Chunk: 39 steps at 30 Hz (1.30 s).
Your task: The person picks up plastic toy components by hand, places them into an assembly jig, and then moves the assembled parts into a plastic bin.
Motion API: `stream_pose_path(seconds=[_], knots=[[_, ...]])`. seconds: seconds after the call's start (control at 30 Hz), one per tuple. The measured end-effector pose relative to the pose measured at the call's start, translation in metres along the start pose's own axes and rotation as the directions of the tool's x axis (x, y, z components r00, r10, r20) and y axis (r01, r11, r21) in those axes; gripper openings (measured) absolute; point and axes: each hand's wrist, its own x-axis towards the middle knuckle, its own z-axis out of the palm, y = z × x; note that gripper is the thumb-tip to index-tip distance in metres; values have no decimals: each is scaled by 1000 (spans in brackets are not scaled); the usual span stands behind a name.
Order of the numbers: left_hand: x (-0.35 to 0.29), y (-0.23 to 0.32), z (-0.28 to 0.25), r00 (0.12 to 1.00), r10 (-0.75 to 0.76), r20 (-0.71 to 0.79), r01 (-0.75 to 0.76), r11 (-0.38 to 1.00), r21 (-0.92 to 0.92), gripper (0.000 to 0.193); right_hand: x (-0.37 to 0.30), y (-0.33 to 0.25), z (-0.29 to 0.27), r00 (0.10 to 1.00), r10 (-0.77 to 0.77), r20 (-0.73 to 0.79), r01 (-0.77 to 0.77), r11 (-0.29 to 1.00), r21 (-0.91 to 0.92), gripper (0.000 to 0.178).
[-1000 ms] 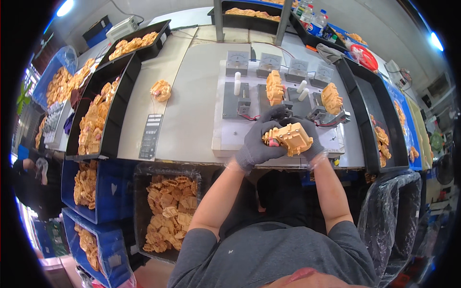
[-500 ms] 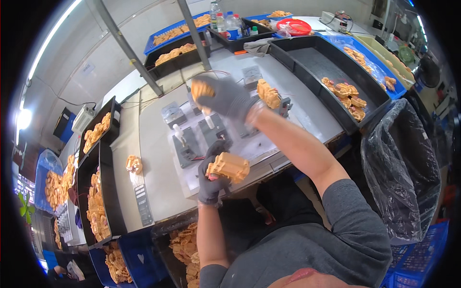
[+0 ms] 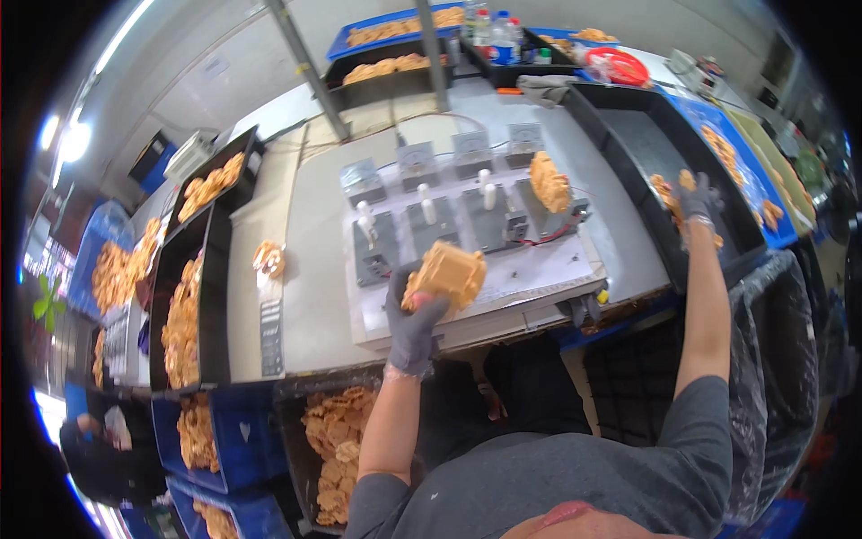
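My left hand (image 3: 415, 328), in a grey glove, is wrapped round a light-orange moulded plastic part (image 3: 446, 277) in front of the test fixture. My right hand (image 3: 699, 199), also gloved, reaches into the long black tray (image 3: 628, 121) at the right. A similar orange part (image 3: 687, 180) shows at its fingertips, above more such parts in the tray. On the fixture stand several grey blocks with white pegs (image 3: 428, 208) and several clear-faced meters (image 3: 416, 162). Another orange plastic part (image 3: 549, 182) sits on the fixture's rightmost block, with red and black wires beside it.
A lone orange part (image 3: 268, 259) lies on the table left of the fixture. Black trays (image 3: 214, 296) of parts line the left side; a bin (image 3: 301, 467) of parts stands below the front edge. A plastic-lined bin (image 3: 763, 386) is at right. Bottles (image 3: 503, 40) stand at the back.
My right hand has swung from above the fixture to the black tray at the right. My left hand still holds its orange part, now slightly higher and turned. The view has shifted.
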Motion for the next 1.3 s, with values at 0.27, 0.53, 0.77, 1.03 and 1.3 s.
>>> stream_pose_path(seconds=[0.27,0.53,0.77,1.03,1.3], knots=[[62,49,34,957,276,-95,-231,916,328,41,-227,-90,-88,589,-778,-216,382,32,924,27],[126,17,35,869,409,280,-385,201,901,33,-347,-140,-60,395,-906,-155,142,-106,984,50],[118,19,22,949,149,277,-307,236,922,37,-345,-137,-35,233,-972,-3,-341,-85,936,42],[30,12,29,629,741,235,-620,296,726,36,-356,-130,-41,306,-951,-47,564,141,814,36],[-2,-30,10,901,410,-144,-256,768,587,26,-346,-135,-53,296,-946,132,417,252,873,27]])
